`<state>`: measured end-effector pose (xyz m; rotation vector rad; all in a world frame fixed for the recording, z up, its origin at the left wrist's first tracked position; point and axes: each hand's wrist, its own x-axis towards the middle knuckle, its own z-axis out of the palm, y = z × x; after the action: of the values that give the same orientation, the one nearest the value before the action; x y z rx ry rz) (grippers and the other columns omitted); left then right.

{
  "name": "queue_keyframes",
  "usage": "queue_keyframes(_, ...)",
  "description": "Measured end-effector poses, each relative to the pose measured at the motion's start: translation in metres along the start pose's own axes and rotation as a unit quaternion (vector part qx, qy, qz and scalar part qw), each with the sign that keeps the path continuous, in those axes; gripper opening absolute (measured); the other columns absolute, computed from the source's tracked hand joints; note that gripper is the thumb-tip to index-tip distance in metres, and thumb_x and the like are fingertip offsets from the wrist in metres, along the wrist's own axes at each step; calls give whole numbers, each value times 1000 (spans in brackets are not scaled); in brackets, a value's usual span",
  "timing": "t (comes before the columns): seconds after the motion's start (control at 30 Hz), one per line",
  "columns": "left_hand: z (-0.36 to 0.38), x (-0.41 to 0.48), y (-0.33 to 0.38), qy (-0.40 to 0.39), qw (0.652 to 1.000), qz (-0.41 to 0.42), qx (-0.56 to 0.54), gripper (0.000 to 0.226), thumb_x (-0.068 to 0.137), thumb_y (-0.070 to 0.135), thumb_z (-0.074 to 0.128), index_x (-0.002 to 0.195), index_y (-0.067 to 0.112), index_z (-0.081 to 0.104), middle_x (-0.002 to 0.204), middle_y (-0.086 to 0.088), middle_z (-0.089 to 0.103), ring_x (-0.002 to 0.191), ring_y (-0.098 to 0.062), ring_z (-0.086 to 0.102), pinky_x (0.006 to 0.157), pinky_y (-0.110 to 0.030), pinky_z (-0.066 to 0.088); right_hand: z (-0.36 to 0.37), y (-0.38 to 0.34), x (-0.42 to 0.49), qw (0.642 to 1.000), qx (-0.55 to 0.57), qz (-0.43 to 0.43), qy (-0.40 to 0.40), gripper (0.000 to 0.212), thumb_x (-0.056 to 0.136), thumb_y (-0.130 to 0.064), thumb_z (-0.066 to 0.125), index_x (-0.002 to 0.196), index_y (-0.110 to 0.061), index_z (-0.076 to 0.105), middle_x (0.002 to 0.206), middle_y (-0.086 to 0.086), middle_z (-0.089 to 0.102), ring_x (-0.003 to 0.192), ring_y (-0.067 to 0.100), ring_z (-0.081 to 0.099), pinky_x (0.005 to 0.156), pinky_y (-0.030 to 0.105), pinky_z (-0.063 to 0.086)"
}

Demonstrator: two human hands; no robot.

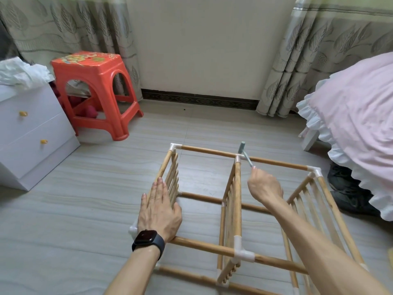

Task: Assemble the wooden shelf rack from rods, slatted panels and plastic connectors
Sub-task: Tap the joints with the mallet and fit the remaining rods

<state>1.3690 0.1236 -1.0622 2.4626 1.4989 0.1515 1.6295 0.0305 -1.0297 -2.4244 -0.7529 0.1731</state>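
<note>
Leftmost, the left hand lies flat, fingers spread, on the end slatted panel of the shelf rack standing on the floor. Rightward, the right hand grips a small hammer whose head sits at the far middle connector.

slatted panels: 3 | hammer: 1 | stool: 1 | hands: 2

Left hand flat, fingers extended; right hand fisted.
</note>
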Motion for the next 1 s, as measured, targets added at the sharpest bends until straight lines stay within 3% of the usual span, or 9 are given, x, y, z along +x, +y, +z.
queue_keyframes(0.1,1,3,-2,12,1000,1,3,73,102,44,23,156,13,-16,160,-1,-28,150,-12,-19,120,-37,-14,-5,-2,0,994,77,-44,70,52,108,-44,15,91,-13,54,63,7,59,57,22,57,52,29,39)
queue_keyframes(0.2,3,0,-2,14,1000,1,-2,73,102,44,23,156,13,-15,161,-1,-27,150,-12,-19,119,-36,-15,1,0,3,997,-24,31,-64,64,107,-43,12,94,-5,62,78,11,62,71,26,58,67,38,48)
queue_keyframes(0.4,0,0,-3,28,998,15,-52,70,102,40,27,159,15,-5,166,0,-14,153,-11,-10,122,-36,-8,9,-37,-12,992,-8,-121,-47,55,107,-41,14,74,-15,51,65,8,57,55,21,49,53,36,43)
queue_keyframes(0.5,-3,-9,-12,36,998,2,-51,69,103,42,24,159,17,-6,166,0,-13,153,-12,-9,123,-38,-5,26,-60,-19,986,-45,-126,-99,55,105,-44,14,81,-17,54,94,23,64,85,32,59,81,50,52)
queue_keyframes(0.57,-5,-17,-26,36,999,5,-36,70,100,46,16,159,18,-8,165,2,-14,153,-11,-10,122,-38,-7,36,-75,-24,981,-74,-137,-116,57,106,-41,13,88,-12,59,93,17,63,98,30,56,103,51,39)
queue_keyframes(0.7,-1,-25,-50,24,999,19,-31,76,91,51,5,158,20,-12,165,3,-14,152,-11,-11,122,-36,-8,43,-117,-21,973,-80,-200,-84,54,107,-43,16,93,-12,58,86,12,65,77,29,59,72,41,46)
queue_keyframes(0.83,4,-27,-49,31,999,19,-26,84,82,54,-8,157,16,-15,165,-2,-15,153,-13,-11,119,-35,-11,40,-162,-18,944,182,-275,22,44,109,-37,23,84,-11,48,57,-1,47,44,11,42,38,23,35)
queue_keyframes(0.93,5,-25,-50,39,998,22,-35,83,83,52,-4,157,15,-14,165,-2,-13,153,-14,-8,119,-35,-11,63,-170,-22,946,208,-247,36,47,110,-37,19,89,-10,51,58,-1,48,47,12,47,44,27,39)
queue_keyframes(1.0,5,-25,-50,48,998,19,-46,85,82,52,-2,158,15,-10,166,-2,-10,154,-15,-5,118,-34,-11,89,-161,-21,983,21,-155,-98,51,109,-37,16,98,-8,56,75,7,57,67,25,55,63,35,45)
